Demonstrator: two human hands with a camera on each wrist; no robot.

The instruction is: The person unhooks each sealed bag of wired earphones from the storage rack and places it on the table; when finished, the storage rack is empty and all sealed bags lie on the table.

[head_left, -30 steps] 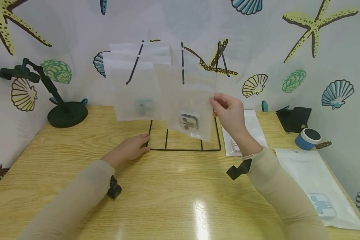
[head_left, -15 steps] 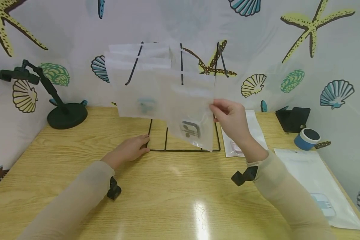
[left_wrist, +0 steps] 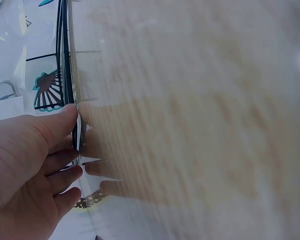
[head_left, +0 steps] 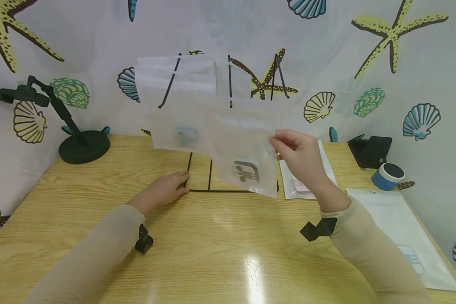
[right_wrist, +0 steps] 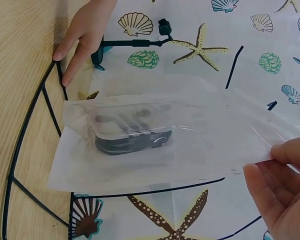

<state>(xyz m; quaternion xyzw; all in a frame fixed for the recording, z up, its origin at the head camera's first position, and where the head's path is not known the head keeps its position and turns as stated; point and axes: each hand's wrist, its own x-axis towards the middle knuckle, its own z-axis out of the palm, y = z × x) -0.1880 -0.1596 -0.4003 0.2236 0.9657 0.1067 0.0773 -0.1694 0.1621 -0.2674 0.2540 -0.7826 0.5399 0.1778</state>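
In the head view my right hand [head_left: 302, 154] pinches the right edge of a translucent plastic bag [head_left: 243, 135]. Inside it lies a flat case of wired earphones [head_left: 245, 171], also seen in the right wrist view. The bag's top edge crosses the tip of the middle hook [head_left: 230, 80] of a black wire rack [head_left: 209, 173]. My left hand [head_left: 165, 188] holds the left front of the rack's base, thumb and fingertips at the wire in the left wrist view. Several white bags [head_left: 175, 93] hang on the left hook, a bluish item showing through. The bags hide much of the rack.
A black stand [head_left: 83, 145] is at the back left. Right of the rack lie a small white packet [head_left: 327, 160] and a large white bag [head_left: 395, 219]. Further right are a blue jar [head_left: 388, 177] and a black holder [head_left: 370, 152]. A patterned cloth hangs behind.
My right hand has drawn the earphone bag down, toward me and slightly right, along the middle hook to its tip. My left hand has stayed on the rack.
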